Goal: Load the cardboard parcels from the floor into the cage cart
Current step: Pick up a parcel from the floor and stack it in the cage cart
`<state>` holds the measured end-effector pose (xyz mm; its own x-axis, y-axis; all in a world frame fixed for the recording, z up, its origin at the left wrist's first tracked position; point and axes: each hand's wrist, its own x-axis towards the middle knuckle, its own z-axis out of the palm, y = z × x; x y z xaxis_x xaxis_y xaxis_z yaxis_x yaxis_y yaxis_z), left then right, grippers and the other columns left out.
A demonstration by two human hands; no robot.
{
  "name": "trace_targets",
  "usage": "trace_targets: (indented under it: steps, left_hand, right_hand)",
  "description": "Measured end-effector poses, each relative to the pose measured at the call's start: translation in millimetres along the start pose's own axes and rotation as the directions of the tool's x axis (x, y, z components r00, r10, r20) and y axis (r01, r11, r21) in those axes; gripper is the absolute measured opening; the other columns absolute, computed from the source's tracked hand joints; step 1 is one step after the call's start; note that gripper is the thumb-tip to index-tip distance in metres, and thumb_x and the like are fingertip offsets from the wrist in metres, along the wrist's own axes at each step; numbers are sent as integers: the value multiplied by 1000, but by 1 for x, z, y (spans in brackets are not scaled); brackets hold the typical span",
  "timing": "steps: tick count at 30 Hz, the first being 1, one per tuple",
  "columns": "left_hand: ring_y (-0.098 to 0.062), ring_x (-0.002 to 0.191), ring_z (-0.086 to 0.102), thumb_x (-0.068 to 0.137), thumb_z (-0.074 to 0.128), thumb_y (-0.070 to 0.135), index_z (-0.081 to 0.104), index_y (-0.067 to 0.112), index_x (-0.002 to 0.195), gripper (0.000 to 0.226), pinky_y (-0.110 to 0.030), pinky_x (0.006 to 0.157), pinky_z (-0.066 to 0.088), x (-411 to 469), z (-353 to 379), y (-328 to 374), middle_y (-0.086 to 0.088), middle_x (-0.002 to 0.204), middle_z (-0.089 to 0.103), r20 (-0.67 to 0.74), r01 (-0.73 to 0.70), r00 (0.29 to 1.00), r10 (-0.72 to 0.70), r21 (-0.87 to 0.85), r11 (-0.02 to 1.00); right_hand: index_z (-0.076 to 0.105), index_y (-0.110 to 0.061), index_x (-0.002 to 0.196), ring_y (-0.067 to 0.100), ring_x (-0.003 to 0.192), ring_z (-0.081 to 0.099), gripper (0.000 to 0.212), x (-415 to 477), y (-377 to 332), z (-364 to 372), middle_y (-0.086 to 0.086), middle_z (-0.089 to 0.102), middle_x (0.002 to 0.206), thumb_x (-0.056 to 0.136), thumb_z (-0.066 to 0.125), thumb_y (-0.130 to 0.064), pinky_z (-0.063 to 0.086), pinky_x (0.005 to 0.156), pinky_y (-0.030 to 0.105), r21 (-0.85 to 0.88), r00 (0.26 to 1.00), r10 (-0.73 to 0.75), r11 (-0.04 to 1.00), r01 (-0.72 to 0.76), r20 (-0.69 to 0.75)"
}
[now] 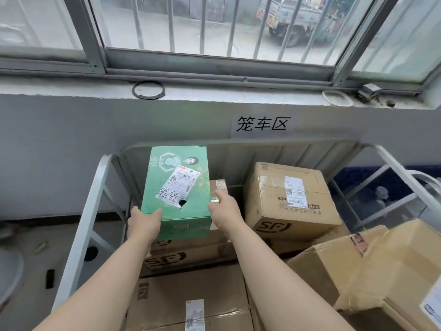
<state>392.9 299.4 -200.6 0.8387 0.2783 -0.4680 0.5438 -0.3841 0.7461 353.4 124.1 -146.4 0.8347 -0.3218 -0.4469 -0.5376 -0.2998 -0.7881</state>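
A green printed cardboard parcel (176, 187) with a white shipping label and a small hole in its top sits inside the grey metal cage cart (95, 194), on top of brown boxes at the back left. My left hand (143, 223) grips its near left corner. My right hand (223, 206) holds its right side. A brown SF parcel (288, 199) stands to the right in the cart. A large flat brown box (191, 299) lies below my arms. A dented brown parcel (372, 266) leans at the near right.
The cart stands against a grey wall under a barred window; a paper sign (261, 124) hangs on the wall. Grey floor (35, 259) lies to the left of the cart. Blue sheeting (372, 185) shows behind the cart's right rail.
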Motion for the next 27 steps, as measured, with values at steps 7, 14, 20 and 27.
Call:
trace_targets:
  steps: [7, 14, 20, 27]
  left_hand:
    - [-34, 142, 15, 88, 59, 27, 22, 7, 149, 73, -50, 115, 18, -101, 30, 53, -17, 154, 21, -31, -285, 956, 292, 135, 949]
    - [-25, 141, 28, 90, 62, 35, 21, 15, 153, 77, -41, 111, 29, -250, 96, 71, -9, 155, 26, 370, -356, 858, 358, -74, 931]
    - [-26, 134, 40, 74, 71, 60, 22, 22, 152, 99, -43, 107, 38, -341, 152, 49, -4, 153, 34, 632, -188, 749, 199, -85, 978]
    - [-29, 131, 43, 83, 69, 51, 18, 16, 152, 93, -41, 99, 41, -391, 190, 24, -8, 150, 38, 624, -72, 779, 69, -21, 997]
  right_hand:
    - [36, -16, 151, 17, 143, 34, 51, -92, -27, -99, -1, 37, 156, 101, 47, -19, 31, 111, 29, -95, 971, -181, 981, 167, -155]
    - [34, -19, 152, 5, 106, 56, 54, -185, 7, -243, -6, 37, 155, 101, 51, -24, 41, 72, 6, -205, 900, -244, 962, 179, -361]
    - [40, -8, 147, 29, 130, 49, 62, -216, 128, -361, 8, 53, 138, 93, 59, -30, 40, 104, 36, -187, 851, -16, 978, -97, -525]
    - [23, -10, 155, 31, 140, 38, 91, -216, 233, -419, 11, 34, 156, 84, 73, -39, 34, 114, 43, -185, 890, 150, 950, -250, -431]
